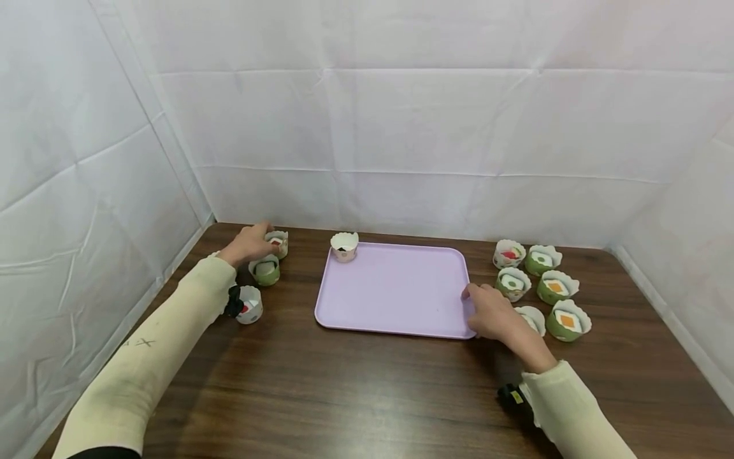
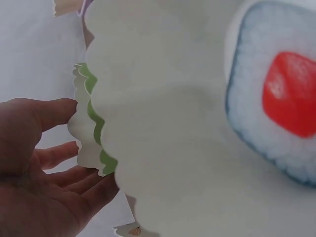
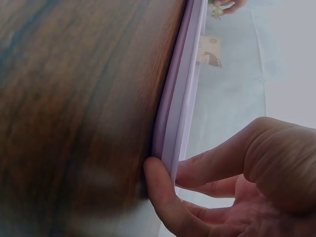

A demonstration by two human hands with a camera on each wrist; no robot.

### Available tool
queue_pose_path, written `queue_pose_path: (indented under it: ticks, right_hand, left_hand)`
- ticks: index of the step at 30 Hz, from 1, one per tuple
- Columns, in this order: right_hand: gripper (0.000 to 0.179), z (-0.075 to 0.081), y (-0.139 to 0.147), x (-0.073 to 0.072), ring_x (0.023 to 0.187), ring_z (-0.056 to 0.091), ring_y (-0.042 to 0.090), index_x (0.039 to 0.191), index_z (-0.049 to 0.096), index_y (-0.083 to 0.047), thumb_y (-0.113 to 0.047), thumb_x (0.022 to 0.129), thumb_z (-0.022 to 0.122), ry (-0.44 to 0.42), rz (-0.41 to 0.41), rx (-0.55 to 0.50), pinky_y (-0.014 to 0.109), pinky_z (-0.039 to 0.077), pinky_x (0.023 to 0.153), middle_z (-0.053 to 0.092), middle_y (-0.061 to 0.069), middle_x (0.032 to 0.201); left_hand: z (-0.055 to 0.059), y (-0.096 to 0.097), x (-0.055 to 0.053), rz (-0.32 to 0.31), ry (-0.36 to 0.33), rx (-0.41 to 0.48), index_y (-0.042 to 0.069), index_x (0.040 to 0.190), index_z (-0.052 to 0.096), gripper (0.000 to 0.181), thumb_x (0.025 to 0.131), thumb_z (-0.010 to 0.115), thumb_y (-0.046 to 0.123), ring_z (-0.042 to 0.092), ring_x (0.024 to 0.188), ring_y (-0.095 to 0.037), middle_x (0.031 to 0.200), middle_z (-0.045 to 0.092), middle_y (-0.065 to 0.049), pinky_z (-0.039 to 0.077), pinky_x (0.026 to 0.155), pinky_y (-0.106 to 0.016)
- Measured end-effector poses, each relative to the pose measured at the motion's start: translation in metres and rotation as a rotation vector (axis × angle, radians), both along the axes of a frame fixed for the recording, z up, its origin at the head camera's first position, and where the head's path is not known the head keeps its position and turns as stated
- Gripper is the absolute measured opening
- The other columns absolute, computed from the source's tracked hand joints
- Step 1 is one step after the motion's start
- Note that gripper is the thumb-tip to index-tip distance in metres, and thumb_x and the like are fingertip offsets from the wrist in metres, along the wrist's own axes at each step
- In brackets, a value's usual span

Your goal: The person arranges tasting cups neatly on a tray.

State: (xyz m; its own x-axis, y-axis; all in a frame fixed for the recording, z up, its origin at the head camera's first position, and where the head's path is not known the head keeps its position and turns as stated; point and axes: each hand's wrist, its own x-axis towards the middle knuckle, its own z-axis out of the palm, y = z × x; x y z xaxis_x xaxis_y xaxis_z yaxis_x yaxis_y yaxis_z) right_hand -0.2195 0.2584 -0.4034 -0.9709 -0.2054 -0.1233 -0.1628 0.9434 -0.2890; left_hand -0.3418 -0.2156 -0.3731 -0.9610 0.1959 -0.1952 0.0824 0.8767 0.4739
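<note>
At the far left, my left hand [image 1: 248, 245] has its thumb and fingers about a scalloped paper cup [image 1: 280, 237] with a red-centred piece inside. Nearer me stand a green paper cup [image 1: 266, 273] and a white one [image 1: 251, 305], beside the left wrist. In the left wrist view, a sushi roll piece [image 2: 276, 94] with a red centre looms close, and the left hand [image 2: 54, 168] is partly hidden by cup rims. My right hand [image 1: 490, 312] pinches the right edge of a lilac tray [image 1: 395, 293]. One white paper cup [image 1: 345, 248] stands on the tray's far left corner.
Several paper cups with sushi pieces stand right of the tray, among them a green cup [image 1: 568, 321] with an orange-centred piece and a white cup [image 1: 509, 255] with a red one. White cloth [image 1: 401, 127] hangs behind and beside the brown table [image 1: 344, 395].
</note>
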Motion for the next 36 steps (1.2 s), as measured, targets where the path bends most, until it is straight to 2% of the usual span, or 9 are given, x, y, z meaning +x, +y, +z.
queue_pose_path:
  ticks: [10, 17, 24, 27, 31, 34, 36]
  right_hand:
    - [0.047, 0.003, -0.002, 0.002, 0.089, 0.056, 0.033, 0.121, 0.061, 0.008, 0.002, 0.075, 0.068, 0.015, 0.006, -0.005, 0.045, 0.056, 0.076, 0.062, 0.029, 0.112]
    - [0.048, 0.004, -0.003, 0.002, 0.091, 0.055, 0.033, 0.122, 0.060, 0.008, 0.002, 0.076, 0.068, 0.019, 0.007, -0.001, 0.046, 0.055, 0.078, 0.062, 0.029, 0.114]
    - [0.048, 0.002, -0.002, 0.001, 0.091, 0.055, 0.034, 0.123, 0.060, 0.008, 0.001, 0.076, 0.068, 0.013, 0.003, 0.000, 0.046, 0.055, 0.079, 0.062, 0.030, 0.115]
    - [0.049, 0.002, -0.003, 0.000, 0.091, 0.055, 0.034, 0.123, 0.059, 0.007, 0.001, 0.076, 0.068, 0.010, 0.004, -0.003, 0.046, 0.055, 0.078, 0.061, 0.029, 0.114]
    - [0.049, 0.002, -0.005, -0.001, 0.091, 0.055, 0.034, 0.125, 0.059, 0.007, 0.001, 0.077, 0.068, -0.004, -0.001, -0.011, 0.044, 0.056, 0.076, 0.060, 0.030, 0.115]
    - [0.051, 0.003, -0.005, -0.002, 0.092, 0.056, 0.035, 0.127, 0.058, 0.008, 0.001, 0.078, 0.068, -0.015, -0.009, -0.020, 0.043, 0.056, 0.074, 0.058, 0.031, 0.117]
    - [0.053, 0.003, -0.005, -0.002, 0.092, 0.056, 0.035, 0.129, 0.057, 0.007, 0.000, 0.078, 0.068, -0.019, -0.011, -0.028, 0.043, 0.056, 0.073, 0.057, 0.032, 0.119]
  left_hand:
    - [-0.002, -0.004, 0.000, 0.016, 0.041, 0.028, -0.008, 0.157, 0.030, 0.067, 0.104, 0.054, 0.026, 0.034, 0.143, -0.056, 0.157, 0.035, -0.037, 0.041, 0.113, -0.067]
    - [0.000, -0.006, -0.004, 0.011, 0.092, 0.024, -0.008, 0.149, 0.039, 0.062, 0.102, 0.057, 0.026, 0.049, 0.124, -0.048, 0.144, 0.048, -0.035, 0.048, 0.097, -0.058]
    - [0.007, -0.005, -0.005, -0.005, 0.163, 0.046, -0.008, 0.150, 0.041, 0.062, 0.103, 0.054, 0.029, 0.046, 0.136, -0.053, 0.150, 0.047, -0.034, 0.045, 0.110, -0.064]
    - [0.009, -0.004, -0.005, -0.012, 0.202, 0.055, -0.008, 0.149, 0.043, 0.063, 0.102, 0.055, 0.032, 0.047, 0.135, -0.052, 0.149, 0.048, -0.033, 0.045, 0.109, -0.064]
    - [0.012, -0.001, -0.005, -0.030, 0.239, 0.062, -0.007, 0.147, 0.047, 0.064, 0.101, 0.058, 0.036, 0.056, 0.119, -0.045, 0.141, 0.055, -0.032, 0.051, 0.097, -0.058]
    - [0.015, 0.005, -0.004, -0.036, 0.252, 0.087, -0.004, 0.144, 0.051, 0.063, 0.098, 0.061, 0.037, 0.057, 0.106, -0.039, 0.133, 0.060, -0.030, 0.053, 0.086, -0.050]
    - [0.018, 0.011, -0.003, -0.037, 0.259, 0.106, -0.002, 0.143, 0.053, 0.062, 0.097, 0.062, 0.038, 0.058, 0.103, -0.037, 0.130, 0.062, -0.028, 0.054, 0.083, -0.046]
